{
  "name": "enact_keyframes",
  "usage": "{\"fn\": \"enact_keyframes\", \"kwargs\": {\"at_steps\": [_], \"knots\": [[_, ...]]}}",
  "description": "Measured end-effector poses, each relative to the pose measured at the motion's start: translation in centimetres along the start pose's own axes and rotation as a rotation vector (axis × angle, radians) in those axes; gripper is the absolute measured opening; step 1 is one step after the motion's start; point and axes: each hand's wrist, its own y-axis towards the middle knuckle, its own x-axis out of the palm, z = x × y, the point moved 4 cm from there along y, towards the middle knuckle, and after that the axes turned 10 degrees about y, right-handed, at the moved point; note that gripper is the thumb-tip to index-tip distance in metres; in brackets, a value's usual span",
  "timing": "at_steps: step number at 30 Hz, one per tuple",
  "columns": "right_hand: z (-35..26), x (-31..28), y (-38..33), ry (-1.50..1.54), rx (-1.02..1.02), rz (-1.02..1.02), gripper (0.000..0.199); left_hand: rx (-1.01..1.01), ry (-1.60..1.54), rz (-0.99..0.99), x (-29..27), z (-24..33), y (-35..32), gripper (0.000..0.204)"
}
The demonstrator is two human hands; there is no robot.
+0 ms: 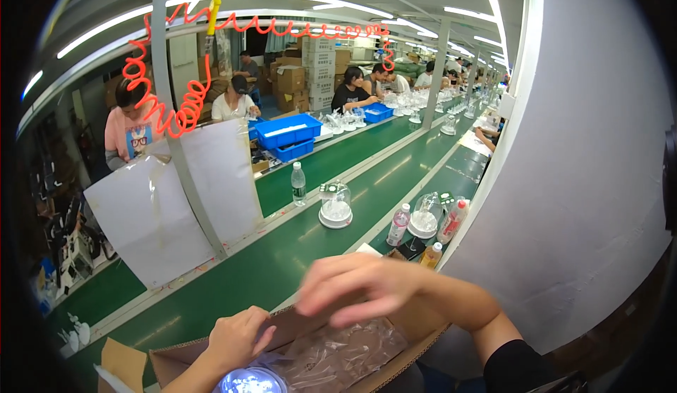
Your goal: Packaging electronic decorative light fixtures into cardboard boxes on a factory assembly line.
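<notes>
My right hand (363, 291) is over a cardboard box (419, 354), blurred by motion, its fingers apart from the thumb and nothing visible in them. My left hand (238, 333) is at the box's far rim with its fingers curled; what they grip, if anything, is hidden. Inside the box, clear plastic bags (345, 354) cover a brownish surface. Below my left hand a clear round dome (252, 380) glows bluish white, cut off by the lower edge. Across the box, a clear dome on a white base (336, 215) stands on the green conveyor (282, 252).
Several bottles, including a pink one (398, 225), stand beside another domed piece (424, 225) at right. A water bottle (299, 185) stands farther back. White panels (151, 213) and a grey post (185, 146) rise at left. Blue bins (288, 131) and people line the far side.
</notes>
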Motion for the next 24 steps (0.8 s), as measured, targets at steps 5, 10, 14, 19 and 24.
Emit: {"fn": "enact_keyframes", "kwargs": {"at_steps": [5,10,14,19,24], "knots": [[-12.6,1.4,-0.5,0.331,-0.388,-0.141,0.04,-0.04,0.003,0.013,-0.2,-0.4,-0.7,0.022],[-15.0,2.6,-0.8,0.253,-0.393,-0.097,0.032,0.003,0.007,0.028,0.1,-0.6,0.8,0.017],[-15.6,3.6,-0.4,0.27,-0.524,-0.087,0.035,-0.063,-0.026,-0.008,0.5,-1.0,0.2,0.021],[-15.3,3.8,-0.9,0.338,-0.513,-0.087,0.033,-0.032,-0.025,0.01,0.6,-0.3,0.1,0.024],[-10.4,6.3,-1.5,0.086,-0.42,0.155,0.017,-0.036,-0.043,0.016,0.7,-0.1,0.2,0.025]]}}
